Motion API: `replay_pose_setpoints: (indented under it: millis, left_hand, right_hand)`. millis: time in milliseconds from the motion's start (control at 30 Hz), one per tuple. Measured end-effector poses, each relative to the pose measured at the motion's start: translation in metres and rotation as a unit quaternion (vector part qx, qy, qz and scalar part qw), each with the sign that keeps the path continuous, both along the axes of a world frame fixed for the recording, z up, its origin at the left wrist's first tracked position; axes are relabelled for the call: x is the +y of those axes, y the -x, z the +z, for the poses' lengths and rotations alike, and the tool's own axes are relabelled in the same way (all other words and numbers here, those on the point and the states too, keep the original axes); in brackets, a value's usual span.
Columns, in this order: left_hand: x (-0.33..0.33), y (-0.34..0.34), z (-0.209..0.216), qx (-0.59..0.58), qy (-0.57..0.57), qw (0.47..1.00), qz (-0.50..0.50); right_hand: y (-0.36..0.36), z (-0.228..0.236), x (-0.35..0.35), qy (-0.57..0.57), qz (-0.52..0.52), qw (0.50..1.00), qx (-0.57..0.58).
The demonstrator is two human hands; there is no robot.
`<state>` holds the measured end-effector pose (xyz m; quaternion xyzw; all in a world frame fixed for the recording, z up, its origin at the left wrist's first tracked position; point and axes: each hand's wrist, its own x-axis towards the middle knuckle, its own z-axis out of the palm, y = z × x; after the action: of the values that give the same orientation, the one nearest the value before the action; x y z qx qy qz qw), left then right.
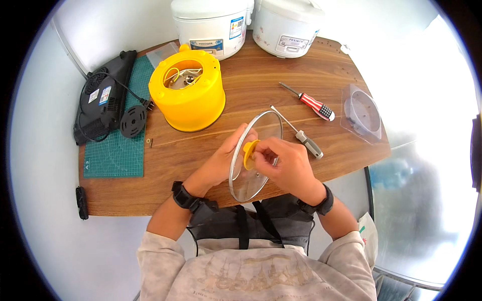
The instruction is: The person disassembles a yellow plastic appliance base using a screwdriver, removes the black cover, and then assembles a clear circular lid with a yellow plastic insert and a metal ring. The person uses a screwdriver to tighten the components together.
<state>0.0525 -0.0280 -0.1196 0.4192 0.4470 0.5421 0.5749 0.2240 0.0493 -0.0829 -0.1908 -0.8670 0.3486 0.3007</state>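
Observation:
A round glass lid with a metal rim stands tilted on edge above the table's front edge. At its middle is a yellow knob. My left hand grips the lid from its left side, and the glass partly covers those fingers. My right hand is closed in a pinch against the lid's middle, its fingertips at the knob. Whatever lies between those fingertips is too small or hidden to make out. Just right of the lid lies a grey-handled screwdriver.
A yellow round housing with wires inside stands left of centre. Farther right lie a flag-patterned screwdriver and a clear plastic tray. Two white rice cookers stand at the back. A black appliance rests on a green cutting mat, near small metal parts.

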Motion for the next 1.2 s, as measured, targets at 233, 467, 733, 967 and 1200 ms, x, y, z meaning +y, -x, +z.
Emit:
replay_pose_setpoints:
  millis: [233,467,733,967,1200]
  left_hand:
    - [0.005,0.006,-0.004,-0.076,0.057,0.994,0.054]
    - [0.008,0.018,-0.015,-0.218,0.043,0.974,0.035]
    - [0.009,0.017,-0.014,-0.237,0.052,0.969,0.048]
    - [0.007,0.017,-0.023,-0.128,0.025,0.987,0.098]
    - [0.007,0.02,-0.019,-0.219,0.037,0.974,0.049]
  right_hand:
    - [-0.027,0.002,0.094,-0.191,-0.194,0.954,-0.126]
    - [-0.06,-0.022,0.173,-0.203,-0.18,0.897,-0.348]
    - [-0.066,-0.03,0.169,-0.186,-0.2,0.935,-0.225]
    - [-0.083,0.04,0.058,0.05,-0.163,0.978,-0.121]
    - [-0.085,0.039,0.024,-0.005,-0.053,0.995,-0.082]
